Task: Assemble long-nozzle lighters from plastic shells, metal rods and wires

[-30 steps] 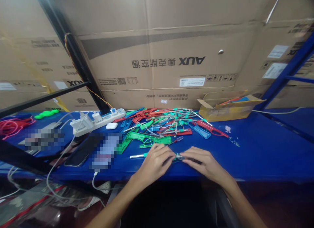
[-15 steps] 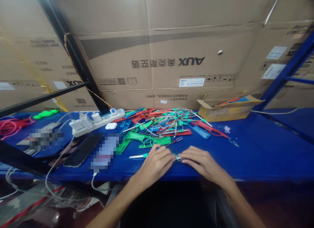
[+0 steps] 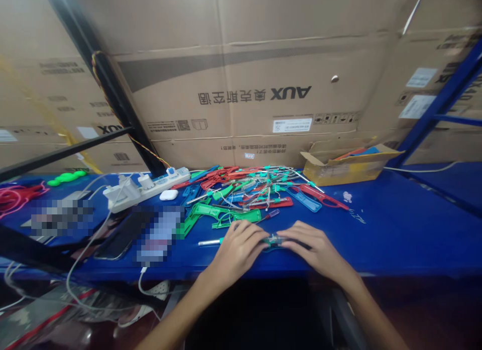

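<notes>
Both hands are closed on one long lighter insert [image 3: 276, 241], held level just above the blue table's front part. My left hand [image 3: 239, 247] wraps round its left portion, with the slim metal tube [image 3: 208, 242] sticking out to the left. My right hand [image 3: 314, 247] pinches the other end between thumb and fingers. Between the fingertips a clear and greenish part with a bit of metal shows; the rest is hidden by my fingers. Just beyond my hands lie a green handle shell [image 3: 241, 218] and a small screwdriver with a purple handle [image 3: 271, 214].
A heap of red, green and blue shells [image 3: 222, 177] and wired inserts lies behind. At the back right stands an open carton [image 3: 339, 171]. A power strip [image 3: 150, 189], white earbud case [image 3: 168, 195] and phones [image 3: 122, 234] sit left; black and blue posts [image 3: 433, 109] flank the table.
More of the insert's clear, greenish part now shows between my fingertips, and my hands are slightly farther apart. The whole view has shifted a little.
</notes>
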`<state>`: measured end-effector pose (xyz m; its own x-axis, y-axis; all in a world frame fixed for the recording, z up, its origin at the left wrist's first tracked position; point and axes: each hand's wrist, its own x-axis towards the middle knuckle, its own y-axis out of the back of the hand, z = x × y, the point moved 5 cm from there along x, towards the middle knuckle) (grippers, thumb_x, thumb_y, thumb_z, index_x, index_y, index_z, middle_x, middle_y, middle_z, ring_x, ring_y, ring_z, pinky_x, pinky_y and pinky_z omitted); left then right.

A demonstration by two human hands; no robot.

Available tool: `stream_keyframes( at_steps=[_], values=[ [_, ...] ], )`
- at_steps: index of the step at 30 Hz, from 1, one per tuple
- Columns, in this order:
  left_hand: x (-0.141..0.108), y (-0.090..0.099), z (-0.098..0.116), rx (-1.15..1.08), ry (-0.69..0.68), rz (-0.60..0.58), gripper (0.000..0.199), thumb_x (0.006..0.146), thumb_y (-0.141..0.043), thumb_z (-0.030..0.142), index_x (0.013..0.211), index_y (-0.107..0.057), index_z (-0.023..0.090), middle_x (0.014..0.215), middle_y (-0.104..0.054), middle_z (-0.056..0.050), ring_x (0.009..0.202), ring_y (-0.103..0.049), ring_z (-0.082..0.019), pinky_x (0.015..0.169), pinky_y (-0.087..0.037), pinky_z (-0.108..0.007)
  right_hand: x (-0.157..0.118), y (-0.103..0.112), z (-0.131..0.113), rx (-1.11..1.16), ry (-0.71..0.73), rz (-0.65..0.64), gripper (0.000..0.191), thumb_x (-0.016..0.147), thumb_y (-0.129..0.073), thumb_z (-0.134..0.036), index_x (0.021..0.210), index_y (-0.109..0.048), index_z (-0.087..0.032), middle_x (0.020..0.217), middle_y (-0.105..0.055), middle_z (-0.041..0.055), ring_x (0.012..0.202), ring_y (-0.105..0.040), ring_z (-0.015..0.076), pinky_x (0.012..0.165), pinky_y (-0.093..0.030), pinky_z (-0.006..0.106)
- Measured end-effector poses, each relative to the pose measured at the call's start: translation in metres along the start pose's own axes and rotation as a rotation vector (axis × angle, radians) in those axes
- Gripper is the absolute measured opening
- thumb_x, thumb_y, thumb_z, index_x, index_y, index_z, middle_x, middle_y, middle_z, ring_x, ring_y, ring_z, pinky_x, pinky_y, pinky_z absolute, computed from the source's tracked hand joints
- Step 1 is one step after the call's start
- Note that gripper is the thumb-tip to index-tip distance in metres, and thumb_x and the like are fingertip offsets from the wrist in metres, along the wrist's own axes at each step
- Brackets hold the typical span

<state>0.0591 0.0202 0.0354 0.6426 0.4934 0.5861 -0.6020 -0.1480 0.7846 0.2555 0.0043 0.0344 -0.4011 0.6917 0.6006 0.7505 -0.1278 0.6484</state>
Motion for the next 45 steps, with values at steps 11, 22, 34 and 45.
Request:
stream_keyframes(
  at_steps=[11, 22, 34, 45],
  values=[
    [0.0022, 0.0006, 0.0038, 0.014, -0.062, -0.017, 0.012, 0.107, -0.052, 0.020, 0.106, -0.064, 0.018, 0.101, -0.074, -0.002, 0.094, -0.059, -0.020, 0.089, -0.038, -0.038, 0.0017, -0.0012, -0.0028, 0.020, 0.032, -0.006, 0.026, 0.102, -0.060, -0.036, 0.117, -0.077, -0.023, 0.098, -0.080, 0.0056, 0.085, -0.070, 0.0201, 0.077, -0.059, 0.034],
    [0.0038, 0.0018, 0.0056, -0.051, -0.032, -0.070, 0.014, 0.109, -0.047, 0.020, 0.106, -0.060, 0.017, 0.101, -0.072, -0.003, 0.096, -0.059, -0.020, 0.094, -0.036, -0.039, -0.0009, -0.0046, -0.0026, 0.002, 0.092, -0.002, 0.018, 0.100, -0.064, -0.024, 0.116, -0.073, -0.020, 0.103, -0.079, 0.0061, 0.089, -0.068, 0.0199, 0.080, -0.057, 0.034],
    [0.0026, 0.0045, 0.0042, -0.084, 0.023, -0.060, 0.012, 0.106, -0.050, 0.016, 0.112, -0.060, 0.018, 0.107, -0.070, -0.004, 0.100, -0.058, -0.020, 0.096, -0.036, -0.039, -0.0012, -0.0028, -0.0017, 0.011, 0.069, -0.011, 0.020, 0.101, -0.063, -0.028, 0.116, -0.073, -0.020, 0.100, -0.079, 0.0063, 0.087, -0.068, 0.0191, 0.078, -0.058, 0.033],
    [0.0025, 0.0049, 0.0044, -0.079, -0.007, 0.013, 0.007, 0.105, -0.054, 0.017, 0.104, -0.060, 0.018, 0.098, -0.072, -0.002, 0.092, -0.060, -0.018, 0.094, -0.038, -0.038, -0.0043, -0.0043, 0.0003, 0.047, 0.051, -0.028, 0.020, 0.099, -0.066, -0.026, 0.118, -0.074, -0.020, 0.100, -0.079, 0.0051, 0.086, -0.067, 0.0182, 0.078, -0.057, 0.031]
  ],
)
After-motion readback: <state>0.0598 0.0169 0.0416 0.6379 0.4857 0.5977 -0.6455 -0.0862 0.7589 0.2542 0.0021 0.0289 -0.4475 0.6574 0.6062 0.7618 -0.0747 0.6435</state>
